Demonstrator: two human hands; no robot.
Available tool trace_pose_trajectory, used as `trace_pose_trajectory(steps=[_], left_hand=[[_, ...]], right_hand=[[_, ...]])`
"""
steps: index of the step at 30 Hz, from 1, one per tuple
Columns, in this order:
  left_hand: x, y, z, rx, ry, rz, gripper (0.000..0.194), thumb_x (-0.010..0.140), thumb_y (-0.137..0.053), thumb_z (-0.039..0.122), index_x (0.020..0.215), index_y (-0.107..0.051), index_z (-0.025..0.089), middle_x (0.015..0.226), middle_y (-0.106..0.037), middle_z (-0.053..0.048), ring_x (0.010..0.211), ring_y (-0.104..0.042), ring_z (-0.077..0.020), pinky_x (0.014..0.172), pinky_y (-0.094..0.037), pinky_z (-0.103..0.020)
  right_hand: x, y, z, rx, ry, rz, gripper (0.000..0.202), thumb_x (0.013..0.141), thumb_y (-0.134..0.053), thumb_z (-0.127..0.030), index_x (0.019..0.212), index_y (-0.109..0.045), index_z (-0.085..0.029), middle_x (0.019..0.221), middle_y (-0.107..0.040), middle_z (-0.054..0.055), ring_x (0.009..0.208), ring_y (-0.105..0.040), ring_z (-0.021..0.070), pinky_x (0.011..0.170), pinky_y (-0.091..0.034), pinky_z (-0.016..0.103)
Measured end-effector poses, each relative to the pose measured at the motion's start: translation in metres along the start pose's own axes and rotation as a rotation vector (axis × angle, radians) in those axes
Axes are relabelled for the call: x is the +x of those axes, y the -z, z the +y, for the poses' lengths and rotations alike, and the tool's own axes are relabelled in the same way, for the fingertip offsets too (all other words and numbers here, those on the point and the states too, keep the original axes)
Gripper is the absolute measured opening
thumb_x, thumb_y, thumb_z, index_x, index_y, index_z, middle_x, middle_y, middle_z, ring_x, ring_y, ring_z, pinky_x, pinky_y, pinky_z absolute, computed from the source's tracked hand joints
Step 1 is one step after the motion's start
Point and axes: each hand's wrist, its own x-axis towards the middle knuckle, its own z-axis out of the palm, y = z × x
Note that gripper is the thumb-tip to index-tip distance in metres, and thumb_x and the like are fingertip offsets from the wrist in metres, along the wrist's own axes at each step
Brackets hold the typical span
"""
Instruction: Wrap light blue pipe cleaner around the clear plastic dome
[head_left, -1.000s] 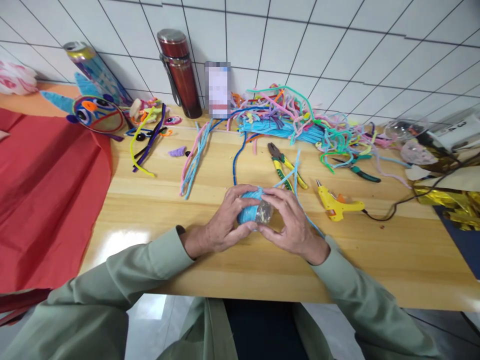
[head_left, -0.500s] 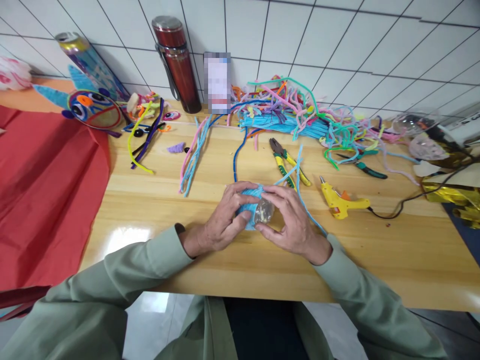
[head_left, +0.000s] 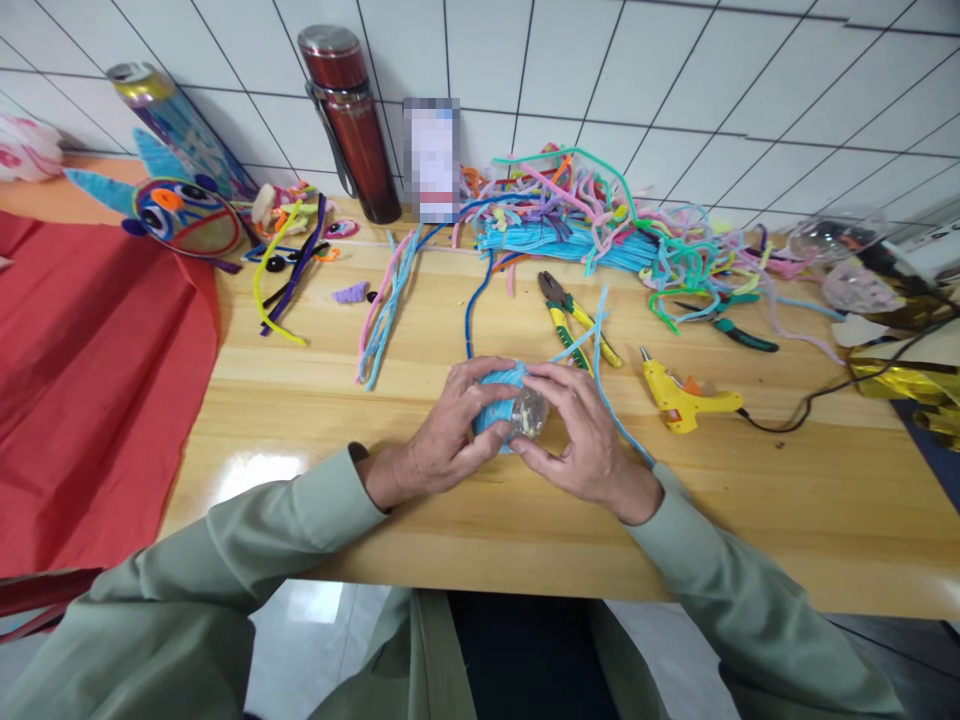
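Observation:
Near the table's front, my left hand (head_left: 448,432) and my right hand (head_left: 581,432) hold a clear rounded plastic piece (head_left: 530,414), its left part covered in light blue pipe cleaner (head_left: 496,398). The left fingers curl around the blue side. My right thumb and fingertips pinch the clear end. Part of the piece is hidden by the fingers. Just beyond the right hand lie loose light blue pipe cleaners (head_left: 598,345), touching a pair of pliers (head_left: 564,320) with yellow-green handles. A dark blue pipe cleaner (head_left: 470,315) runs down toward the left hand.
A yellow hot glue gun (head_left: 686,400) with a black cord lies at right. Behind is a tangled pile of pipe cleaners (head_left: 570,245). A red thermos (head_left: 360,150), phone (head_left: 433,165), can (head_left: 180,130) and fish-like craft (head_left: 191,215) stand along the wall. Red cloth (head_left: 97,400) covers the left.
Both hands keep their grip on the piece; it seems slightly turned, with the fingers shifted a little. The whole view has moved very slightly.

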Motion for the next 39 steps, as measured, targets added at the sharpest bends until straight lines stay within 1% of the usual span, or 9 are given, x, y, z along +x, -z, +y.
trace_pose_trajectory(steps=[4, 8, 16, 22, 25, 28, 31, 35, 39], left_hand=[[0.0, 0.0017, -0.0005, -0.037, 0.006, -0.023, 0.04, 0.113, -0.05, 0.039, 0.151, -0.047, 0.028, 0.152, -0.055, -0.017, 0.146, -0.054, -0.0331, 0.119, -0.049, -0.059], [-0.0005, 0.0001, -0.0044, 0.001, -0.006, -0.022, 0.04, 0.111, -0.057, 0.035, 0.15, -0.049, 0.03, 0.152, -0.055, -0.016, 0.144, -0.055, -0.0318, 0.118, -0.05, -0.057], [-0.0022, -0.0008, -0.0075, 0.028, -0.044, -0.028, 0.043, 0.112, -0.055, 0.031, 0.154, -0.046, 0.033, 0.155, -0.053, -0.016, 0.147, -0.053, -0.0308, 0.118, -0.051, -0.058], [-0.003, 0.004, -0.0054, 0.027, -0.031, -0.067, 0.045, 0.115, -0.048, 0.042, 0.158, -0.042, 0.032, 0.157, -0.05, -0.018, 0.151, -0.05, -0.0315, 0.121, -0.049, -0.061], [-0.0032, 0.0032, -0.0061, 0.035, -0.025, -0.046, 0.044, 0.113, -0.053, 0.04, 0.155, -0.043, 0.031, 0.157, -0.051, -0.018, 0.152, -0.05, -0.0301, 0.121, -0.05, -0.059], [-0.0026, 0.001, -0.008, 0.03, -0.058, -0.024, 0.035, 0.112, -0.056, 0.035, 0.146, -0.05, 0.029, 0.16, -0.049, -0.017, 0.154, -0.049, -0.0307, 0.124, -0.048, -0.061], [-0.0007, 0.0002, -0.0085, 0.032, -0.101, 0.001, 0.029, 0.111, -0.057, 0.029, 0.14, -0.055, 0.026, 0.158, -0.054, -0.017, 0.154, -0.05, -0.0316, 0.128, -0.044, -0.064], [0.0024, 0.002, -0.0055, 0.058, -0.101, 0.004, 0.026, 0.111, -0.058, 0.026, 0.137, -0.057, 0.026, 0.147, -0.064, -0.015, 0.148, -0.057, -0.0282, 0.125, -0.049, -0.06], [0.0037, 0.0025, -0.0028, 0.066, -0.074, 0.015, 0.023, 0.111, -0.058, 0.027, 0.134, -0.058, 0.026, 0.144, -0.065, -0.014, 0.144, -0.06, -0.0266, 0.123, -0.052, -0.058]], right_hand=[[-0.0005, 0.0002, 0.0, -0.004, -0.019, -0.018, 0.073, 0.097, -0.076, -0.034, 0.161, -0.042, -0.031, 0.146, -0.064, 0.016, 0.136, -0.065, 0.0387, 0.113, -0.057, 0.066], [-0.0006, -0.0011, 0.0013, 0.008, -0.021, -0.003, 0.073, 0.097, -0.076, -0.035, 0.162, -0.042, -0.032, 0.147, -0.064, 0.015, 0.135, -0.065, 0.0385, 0.113, -0.056, 0.066], [-0.0007, -0.0027, 0.0017, 0.017, -0.007, 0.021, 0.07, 0.097, -0.077, -0.033, 0.158, -0.044, -0.03, 0.146, -0.063, 0.016, 0.135, -0.064, 0.0377, 0.112, -0.057, 0.064], [-0.0008, -0.0035, 0.0007, 0.015, -0.008, 0.03, 0.071, 0.097, -0.077, -0.034, 0.159, -0.043, -0.03, 0.145, -0.064, 0.016, 0.134, -0.065, 0.0381, 0.112, -0.057, 0.064], [-0.0008, -0.0034, 0.0005, 0.023, -0.015, 0.033, 0.069, 0.097, -0.077, -0.033, 0.158, -0.045, -0.029, 0.146, -0.064, 0.016, 0.135, -0.064, 0.0375, 0.113, -0.057, 0.063], [-0.001, -0.0033, 0.0015, 0.027, -0.028, 0.028, 0.068, 0.098, -0.076, -0.034, 0.158, -0.045, -0.029, 0.147, -0.063, 0.016, 0.136, -0.064, 0.0373, 0.113, -0.056, 0.063], [-0.0008, -0.0038, 0.0031, 0.033, -0.024, 0.024, 0.068, 0.098, -0.076, -0.036, 0.158, -0.045, -0.029, 0.146, -0.064, 0.016, 0.136, -0.064, 0.0373, 0.112, -0.056, 0.063], [-0.0001, -0.0046, 0.0042, 0.048, -0.019, 0.029, 0.066, 0.098, -0.077, -0.037, 0.156, -0.047, -0.027, 0.145, -0.064, 0.016, 0.135, -0.064, 0.0371, 0.112, -0.057, 0.063], [0.0004, -0.0046, 0.0036, 0.055, -0.035, 0.022, 0.065, 0.098, -0.077, -0.035, 0.156, -0.048, -0.028, 0.145, -0.064, 0.016, 0.135, -0.064, 0.0367, 0.112, -0.056, 0.063]])
